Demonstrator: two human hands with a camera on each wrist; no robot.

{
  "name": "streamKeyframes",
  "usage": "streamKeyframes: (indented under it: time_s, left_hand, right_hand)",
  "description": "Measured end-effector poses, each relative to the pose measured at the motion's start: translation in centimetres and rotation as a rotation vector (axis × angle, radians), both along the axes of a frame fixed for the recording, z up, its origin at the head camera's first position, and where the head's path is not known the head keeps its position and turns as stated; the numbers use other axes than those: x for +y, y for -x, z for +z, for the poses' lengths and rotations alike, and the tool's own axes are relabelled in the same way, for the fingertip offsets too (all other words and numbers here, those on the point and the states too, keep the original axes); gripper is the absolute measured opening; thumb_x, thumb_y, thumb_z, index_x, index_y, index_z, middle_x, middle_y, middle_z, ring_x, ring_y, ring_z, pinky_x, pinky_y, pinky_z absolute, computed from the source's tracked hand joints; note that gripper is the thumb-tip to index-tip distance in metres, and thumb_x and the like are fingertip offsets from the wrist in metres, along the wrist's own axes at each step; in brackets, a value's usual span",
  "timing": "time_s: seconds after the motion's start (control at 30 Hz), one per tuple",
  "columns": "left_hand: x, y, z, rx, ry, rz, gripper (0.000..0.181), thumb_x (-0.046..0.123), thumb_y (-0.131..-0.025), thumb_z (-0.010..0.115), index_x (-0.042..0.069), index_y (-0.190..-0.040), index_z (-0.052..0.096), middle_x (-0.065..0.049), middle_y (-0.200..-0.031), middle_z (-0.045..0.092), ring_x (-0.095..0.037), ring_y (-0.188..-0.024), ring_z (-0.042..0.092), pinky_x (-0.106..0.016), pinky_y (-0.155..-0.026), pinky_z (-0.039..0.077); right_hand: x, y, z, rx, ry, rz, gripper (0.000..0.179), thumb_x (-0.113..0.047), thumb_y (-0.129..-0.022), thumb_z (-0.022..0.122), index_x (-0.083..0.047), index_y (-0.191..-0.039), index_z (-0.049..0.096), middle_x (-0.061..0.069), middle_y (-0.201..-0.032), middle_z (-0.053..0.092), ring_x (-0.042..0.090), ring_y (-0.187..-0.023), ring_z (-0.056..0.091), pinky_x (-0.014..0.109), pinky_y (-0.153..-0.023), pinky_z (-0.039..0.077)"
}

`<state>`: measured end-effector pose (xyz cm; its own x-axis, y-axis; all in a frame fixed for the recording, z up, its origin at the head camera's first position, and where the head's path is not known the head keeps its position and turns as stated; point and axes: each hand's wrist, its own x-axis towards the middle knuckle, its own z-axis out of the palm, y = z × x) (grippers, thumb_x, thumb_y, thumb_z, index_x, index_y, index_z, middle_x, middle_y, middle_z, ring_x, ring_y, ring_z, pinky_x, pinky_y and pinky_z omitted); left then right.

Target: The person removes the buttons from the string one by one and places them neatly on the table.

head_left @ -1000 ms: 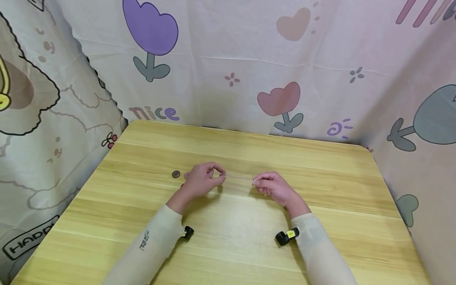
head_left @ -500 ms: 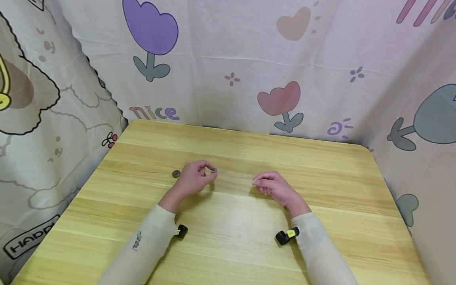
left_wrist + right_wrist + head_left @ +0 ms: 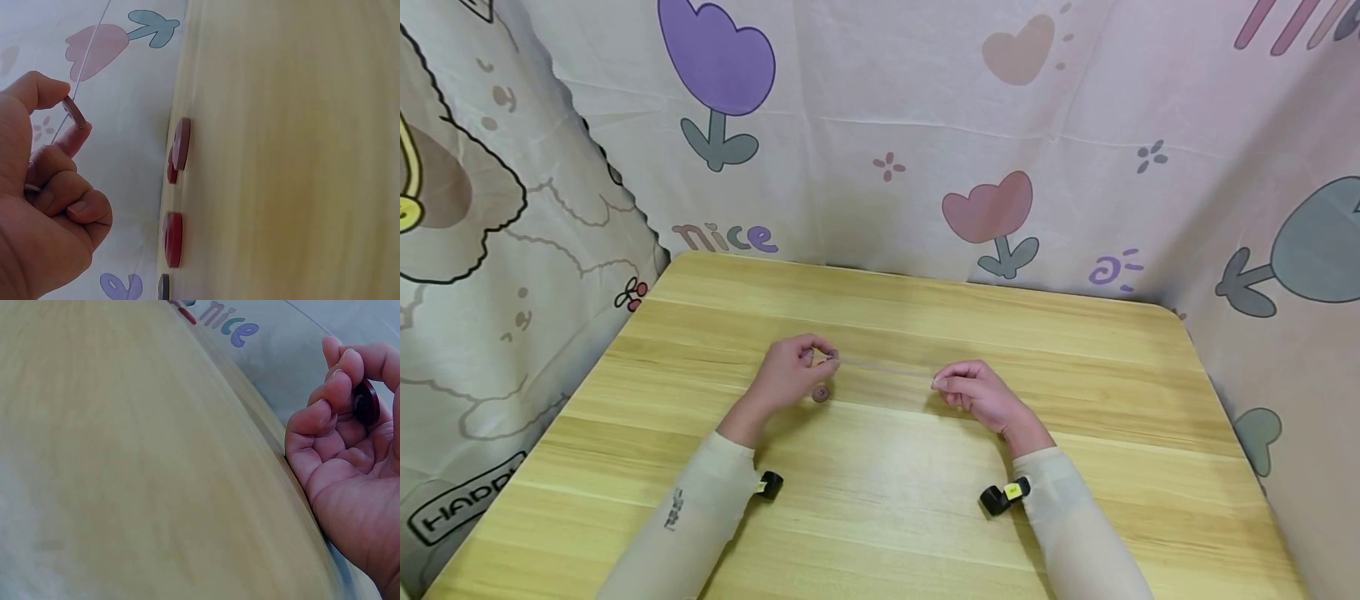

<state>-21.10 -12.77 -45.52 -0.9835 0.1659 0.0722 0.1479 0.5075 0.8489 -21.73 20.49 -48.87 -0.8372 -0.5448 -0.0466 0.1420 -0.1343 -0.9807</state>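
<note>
My left hand [image 3: 784, 375] is above the left middle of the table, and its thumb and forefinger pinch a flat brown button [image 3: 74, 112]. A thin pale string [image 3: 883, 367] passes at that button and stretches across to my right hand [image 3: 977, 393]. There the fingertips pinch the string's other end. Inside the right hand's curled fingers sits a dark red button [image 3: 367, 403]; whether the string runs through it I cannot tell. On the table below the left hand lies a mauve button [image 3: 821, 392]. The left wrist view also has a red button [image 3: 174, 240] and a dark grey button [image 3: 164, 287].
Partly behind the mauve button is another red button [image 3: 172, 172]. The wooden table [image 3: 880, 500] ends at a printed cloth backdrop [image 3: 850, 125]. A black wrist camera [image 3: 771, 485] sits at the left sleeve, and a second camera [image 3: 996, 500] at the right.
My left hand has slid leftward, away from the right hand, and more string shows between them. The mauve button has come into sight beside it, while buttons farther left are now covered. Right hand unmoved.
</note>
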Motion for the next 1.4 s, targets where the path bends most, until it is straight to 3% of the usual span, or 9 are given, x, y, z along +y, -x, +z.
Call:
streamKeyframes:
  time_s: [0.43, 0.7, 0.9, 1.07, 1.4]
  left_hand:
    - [-1.4, -0.1, 0.1, -0.071, -0.042, 0.028, 0.018, 0.032, -0.083, 0.071, 0.021, -0.096, 0.066, 0.0, -0.053, 0.03, -0.014, -0.037, 0.033, -0.026, -0.035, 0.03]
    - [-2.1, -0.1, 0.0, -0.027, -0.048, 0.031, 0.018, 0.032, -0.084, 0.071, 0.018, -0.094, 0.066, 0.001, -0.054, 0.03, -0.011, -0.041, 0.027, -0.025, -0.038, 0.025]
    - [-2.5, -0.1, 0.0, 0.011, -0.006, 0.064, 0.014, 0.026, -0.084, 0.071, 0.017, -0.093, 0.066, 0.001, -0.054, 0.031, -0.013, -0.045, 0.028, -0.025, -0.04, 0.026]
    - [-3.1, -0.2, 0.2, 0.008, 0.011, 0.089, 0.018, 0.03, -0.084, 0.071, 0.016, -0.095, 0.066, 0.0, -0.055, 0.034, -0.014, -0.046, 0.032, -0.026, -0.041, 0.029]
    - [-4.4, -0.1, 0.3, -0.045, -0.052, 0.138, 0.024, 0.03, -0.083, 0.071, 0.014, -0.099, 0.066, 0.0, -0.053, 0.033, -0.012, -0.044, 0.031, -0.026, -0.037, 0.027]
  right_hand:
    - [0.1, 0.1, -0.2, -0.001, 0.004, 0.001, 0.01, -0.009, -0.087, 0.064, -0.002, -0.091, 0.069, 0.005, -0.072, 0.059, 0.013, -0.062, 0.051, 0.022, -0.05, 0.034]
    - [0.1, 0.1, -0.3, 0.002, 0.012, 0.005, 0.013, -0.01, -0.087, 0.064, 0.001, -0.093, 0.069, 0.004, -0.072, 0.059, 0.013, -0.062, 0.051, 0.022, -0.051, 0.034]
    - [0.0, 0.2, -0.4, 0.004, 0.009, 0.007, 0.01, -0.011, -0.087, 0.065, -0.004, -0.091, 0.07, 0.004, -0.072, 0.06, 0.013, -0.062, 0.051, 0.022, -0.05, 0.034]
    - [0.0, 0.2, -0.4, 0.001, 0.012, 0.009, 0.009, -0.011, -0.087, 0.065, -0.005, -0.091, 0.071, 0.004, -0.073, 0.06, 0.013, -0.062, 0.051, 0.023, -0.051, 0.034]
    - [0.0, 0.2, -0.3, 0.006, 0.004, 0.002, 0.011, -0.013, -0.086, 0.066, -0.004, -0.091, 0.07, 0.007, -0.074, 0.059, 0.013, -0.062, 0.05, 0.023, -0.05, 0.034]
